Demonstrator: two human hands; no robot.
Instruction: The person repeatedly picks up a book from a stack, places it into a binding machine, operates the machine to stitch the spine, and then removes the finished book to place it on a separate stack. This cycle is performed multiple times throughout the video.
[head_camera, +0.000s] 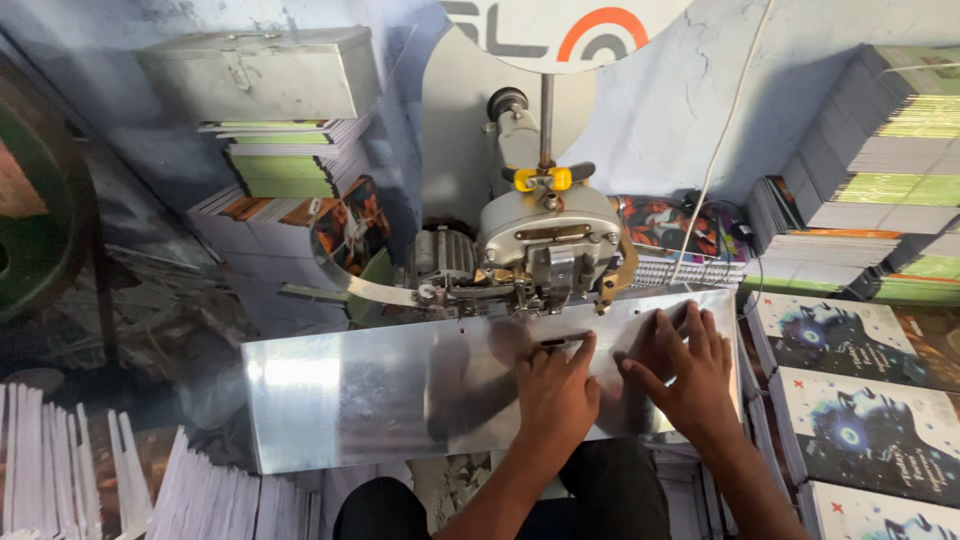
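Note:
My left hand (556, 392) lies flat on a shiny metal plate (370, 400), fingers stretched toward a small slot under the machine head. My right hand (684, 364) rests flat on the same plate just to the right, fingers spread, holding nothing. Just beyond the fingers stands a grey stitching machine head (545, 245) with a yellow wing nut on a vertical rod. A metal strip (375, 288) curves into the machine from the left.
Stacks of booklets with dark printed covers (860, 390) lie at the right, and taller piles (880, 170) stand behind them. White folded sheets (110, 480) stand at the lower left. A grey metal box (262, 73) sits on stacked booklets at the back left.

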